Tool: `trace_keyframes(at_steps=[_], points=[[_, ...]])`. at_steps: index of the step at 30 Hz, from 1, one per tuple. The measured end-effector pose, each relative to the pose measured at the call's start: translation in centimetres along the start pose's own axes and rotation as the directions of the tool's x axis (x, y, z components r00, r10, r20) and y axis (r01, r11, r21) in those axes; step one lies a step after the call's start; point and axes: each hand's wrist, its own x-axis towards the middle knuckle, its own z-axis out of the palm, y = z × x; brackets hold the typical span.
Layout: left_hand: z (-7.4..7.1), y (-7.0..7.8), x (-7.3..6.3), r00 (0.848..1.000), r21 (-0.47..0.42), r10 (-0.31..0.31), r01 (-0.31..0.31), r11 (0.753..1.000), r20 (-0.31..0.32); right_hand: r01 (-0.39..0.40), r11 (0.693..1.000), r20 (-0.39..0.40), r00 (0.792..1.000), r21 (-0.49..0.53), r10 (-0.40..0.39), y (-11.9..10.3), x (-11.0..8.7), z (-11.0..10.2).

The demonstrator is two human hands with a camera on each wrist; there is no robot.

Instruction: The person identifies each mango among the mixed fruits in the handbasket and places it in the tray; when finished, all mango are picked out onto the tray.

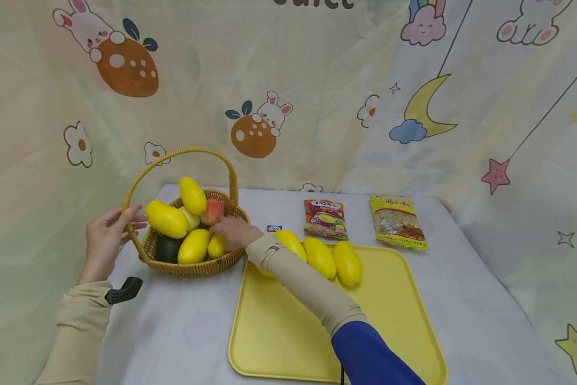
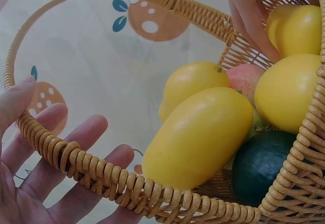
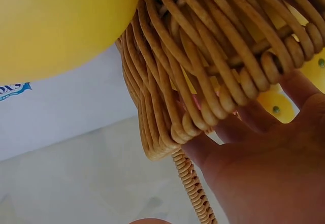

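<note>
My left hand [image 1: 106,240] grips the side of the handle of a wicker basket [image 1: 192,271], thumb on one side and fingers behind. My right hand [image 1: 235,233] reaches over the basket's right rim. Its fingers lie around a yellow mango [image 2: 299,31] inside, partly hidden by the weave in the right wrist view. Around it in the basket are several other mangoes [image 1: 167,219], a peach [image 1: 213,212], a dark green avocado-like fruit [image 1: 168,249] and a pale green fruit [image 1: 190,219] mostly covered. Several mangoes [image 1: 348,263] lie along the far edge of a yellow tray [image 1: 288,342].
Behind the tray lie a red candy bag [image 1: 325,219], a yellow food packet [image 1: 398,222] and a small blue packet [image 1: 274,228]. The right forearm crosses above the tray's left part. A printed cloth [image 1: 317,117] hangs behind the white table [image 1: 172,321].
</note>
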Motion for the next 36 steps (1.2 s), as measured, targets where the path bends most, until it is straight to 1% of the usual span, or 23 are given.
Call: trace_keyframes(at_steps=[4,8,9,12,14,16,24,27,32,36], points=[[0.0,0.0,-0.1,1.0,-0.029,0.003,-0.003,1.0,0.01,0.0,1.0,0.006,1.0,0.003,0.0,0.0,0.3,0.2],[0.0,0.1,-0.2,1.0,-0.036,0.008,-0.008,0.999,0.014,0.001,1.0,0.016,1.0,0.02,-0.001,-0.1,0.5,0.4],[0.0,0.1,-0.2,1.0,-0.045,0.01,-0.009,0.999,0.017,-0.002,1.0,0.015,1.0,0.027,0.002,0.1,0.9,0.7],[0.0,0.1,-0.2,1.0,-0.067,0.011,-0.009,0.998,0.026,0.002,0.999,0.012,1.0,0.036,-0.002,0.1,0.8,0.8],[0.0,0.0,-0.2,1.0,-0.062,0.009,-0.007,0.998,0.029,0.007,0.999,0.006,1.0,0.031,-0.007,0.2,0.8,0.8],[-0.1,0.0,-0.2,0.999,-0.06,0.007,-0.005,0.998,0.032,0.014,0.999,-0.004,1.0,0.029,-0.014,0.1,0.3,0.6],[-0.1,-0.1,0.0,1.0,-0.065,0.004,-0.002,0.998,0.031,0.051,0.999,-0.067,0.997,0.016,-0.05,0.7,0.2,0.5],[0.0,-0.1,0.0,1.0,-0.048,0.004,-0.003,0.999,0.026,0.061,0.998,-0.083,0.995,0.012,-0.06,0.8,-0.1,0.3],[-0.1,-0.1,0.0,1.0,-0.012,0.009,-0.009,1.0,0.016,0.095,0.995,-0.114,0.989,-0.007,-0.095,0.6,-0.6,-0.6],[-0.1,-0.1,-0.1,1.0,-0.031,0.01,-0.009,0.999,0.018,0.119,0.993,-0.147,0.982,-0.012,-0.12,0.5,-1.1,-1.3]])
